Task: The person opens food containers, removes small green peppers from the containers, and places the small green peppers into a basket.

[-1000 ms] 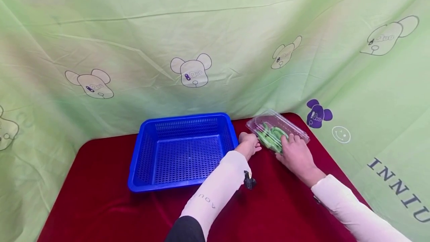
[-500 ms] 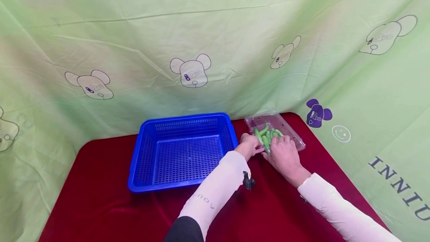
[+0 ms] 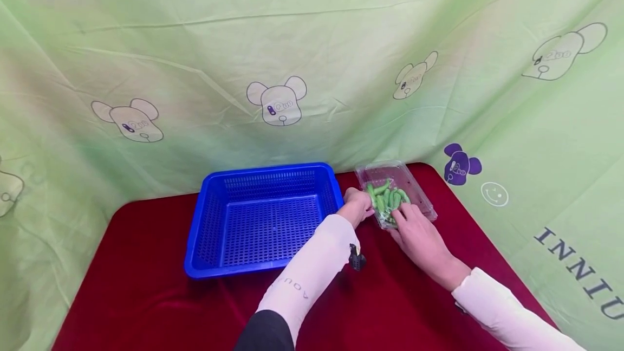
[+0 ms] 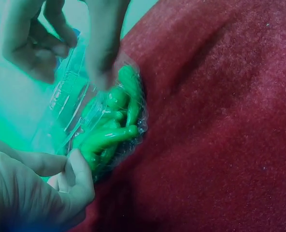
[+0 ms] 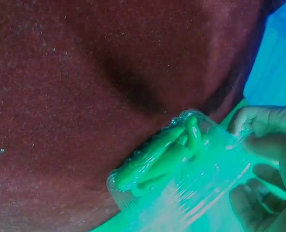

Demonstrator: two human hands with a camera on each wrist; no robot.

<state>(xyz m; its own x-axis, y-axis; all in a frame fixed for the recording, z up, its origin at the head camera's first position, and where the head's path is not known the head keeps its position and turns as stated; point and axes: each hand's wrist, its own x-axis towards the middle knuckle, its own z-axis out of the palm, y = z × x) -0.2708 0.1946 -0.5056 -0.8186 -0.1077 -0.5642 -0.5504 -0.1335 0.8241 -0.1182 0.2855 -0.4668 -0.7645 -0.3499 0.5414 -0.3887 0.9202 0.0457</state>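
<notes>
A clear plastic clamshell box [image 3: 418, 191] lies at the back right of the table, with several long green peppers [image 3: 390, 197] in its near left part. My left hand [image 3: 357, 206] is at the left edge of the box. In the left wrist view, the thumb and index finger of that left hand [image 4: 51, 186] pinch the plastic edge beside the peppers [image 4: 109, 135]. My right hand [image 3: 421, 240] reaches over the front of the box, fingertips close above the peppers. Its fingers are loosely bent, and nothing shows between them in the left wrist view.
A blue perforated plastic basket [image 3: 196, 232] stands just left of the box, close to my left forearm. Dark red cloth [image 3: 390, 291] covers the table. A light green curtain [image 3: 205, 69] printed with mouse heads hangs behind and along the right side.
The box has shifted slightly left and its clear lid now lies lower, leaving the peppers in plainer view. My right hand moved left across the box, then drew back a little toward the front.
</notes>
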